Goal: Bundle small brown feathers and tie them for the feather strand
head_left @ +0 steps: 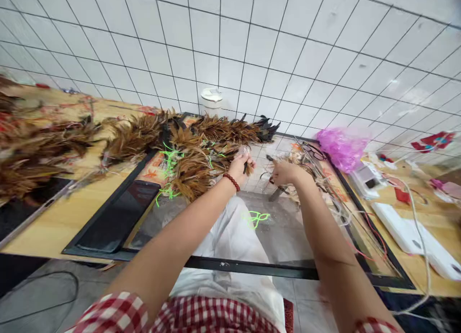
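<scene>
Left hand (240,167) fingers are pinching a feather tuft (246,167) above the glass desk (281,232), just beside the feather pile (190,172), while right hand (284,173) fingers are curling shut on something unclear; a loose pinch is risking the tuft slipping.

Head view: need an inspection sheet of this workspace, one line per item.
Surface: glass-topped table with a black frame; wooden bench to its left.
Job's things: brown feather bundles heaped at the glass's far side, green ties among them, one loose green tie on the glass.
Clutter: purple bag; white lidded cup by the wall.
Grippers: left hand pinches a dark stem at the heap's edge; right hand closed, contents unclear.
Cables: white cord over a long white box; thin red wires by the frame.
Surroundings: white tiled wall.
</scene>
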The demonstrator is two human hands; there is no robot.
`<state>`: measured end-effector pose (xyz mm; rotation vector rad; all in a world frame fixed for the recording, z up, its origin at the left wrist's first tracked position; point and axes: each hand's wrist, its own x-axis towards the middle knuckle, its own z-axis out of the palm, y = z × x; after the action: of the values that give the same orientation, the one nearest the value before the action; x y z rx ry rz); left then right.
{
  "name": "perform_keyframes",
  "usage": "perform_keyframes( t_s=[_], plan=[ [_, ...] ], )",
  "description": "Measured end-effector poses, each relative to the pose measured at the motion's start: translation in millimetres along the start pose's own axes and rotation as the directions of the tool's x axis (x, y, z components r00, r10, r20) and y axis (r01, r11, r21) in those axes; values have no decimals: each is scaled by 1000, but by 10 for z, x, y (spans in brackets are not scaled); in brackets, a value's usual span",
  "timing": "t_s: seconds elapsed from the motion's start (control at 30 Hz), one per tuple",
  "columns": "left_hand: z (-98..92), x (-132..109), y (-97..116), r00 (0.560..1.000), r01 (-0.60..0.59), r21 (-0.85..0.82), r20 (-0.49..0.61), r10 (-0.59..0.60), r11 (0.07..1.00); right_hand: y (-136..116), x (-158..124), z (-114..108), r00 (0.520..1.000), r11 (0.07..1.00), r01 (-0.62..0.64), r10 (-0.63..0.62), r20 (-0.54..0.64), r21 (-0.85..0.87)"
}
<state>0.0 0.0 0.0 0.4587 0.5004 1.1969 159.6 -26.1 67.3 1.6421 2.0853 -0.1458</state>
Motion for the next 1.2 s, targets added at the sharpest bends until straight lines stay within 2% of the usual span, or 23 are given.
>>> perform_keyframes(
  t_s=[0.07, 0.13, 0.17, 0.23, 0.27, 0.37, 0.43, 0.47, 0.5, 0.53, 0.6, 0.63, 0.67, 0.73, 0.8, 0.9, 1.2],
  plan=[
    [10, -6, 9, 1000, 8, 10, -1, -8, 1000, 82, -32, 4, 994, 987, 80, -70, -79, 141],
    [18, -9, 14, 1000, 15, 13, -7, -15, 1000, 153, -44, 12, 976, 920, 155, -86, -200, 359],
    [21, -11, 15, 1000, 17, 12, -13, -17, 1000, 178, -39, 16, 956, 835, 209, -65, -286, 510],
    [23, -11, 15, 1000, 18, 5, -23, -18, 1000, 201, -7, 22, 906, 580, 313, 55, -419, 752],
    [22, -10, 14, 1000, 19, 2, -24, -19, 1000, 198, 19, 23, 880, 448, 358, 131, -456, 819],
    [11, -2, 6, 1000, 17, 7, -15, -17, 1000, 144, 104, 24, 822, 132, 467, 300, -484, 874],
    [0, 9, -4, 1000, 10, 11, -15, -10, 1000, 104, 143, 35, 807, -10, 501, 365, -464, 865],
    [-5, 15, -10, 1000, 6, 10, -16, -6, 1000, 92, 153, 45, 813, -40, 499, 369, -451, 866],
    [-9, 20, -15, 1000, 4, 8, -16, -4, 1000, 87, 156, 59, 833, -32, 476, 338, -439, 879],
    [-12, 24, -19, 1000, 5, 4, -15, -5, 1000, 90, 153, 74, 864, 15, 435, 277, -421, 901],
    [-13, 29, -24, 1000, 11, -5, -15, -11, 1000, 113, 139, 102, 920, 213, 322, 160, -358, 922],
    [-11, 29, -25, 1000, 13, -10, -16, -13, 1000, 128, 132, 111, 929, 342, 269, 154, -336, 900],
    [-10, 29, -25, 1000, 16, -14, -18, -16, 1000, 140, 128, 117, 920, 475, 221, 188, -343, 852],
    [-6, 27, -23, 1000, 19, -15, -20, -20, 1000, 149, 132, 121, 849, 693, 121, 299, -436, 711],
    [-4, 24, -20, 1000, 17, -11, -13, -17, 1000, 129, 156, 122, 796, 812, 40, 326, -509, 582],
    [-2, 17, -13, 1000, 7, -8, -1, -7, 1000, 59, 222, 144, 817, 846, 42, 277, -505, 531],
    [19, -5, 11, 999, 34, 6, -11, -34, 999, -88, 438, 307, 814, 773, 145, 262, -519, 618]
  ],
)
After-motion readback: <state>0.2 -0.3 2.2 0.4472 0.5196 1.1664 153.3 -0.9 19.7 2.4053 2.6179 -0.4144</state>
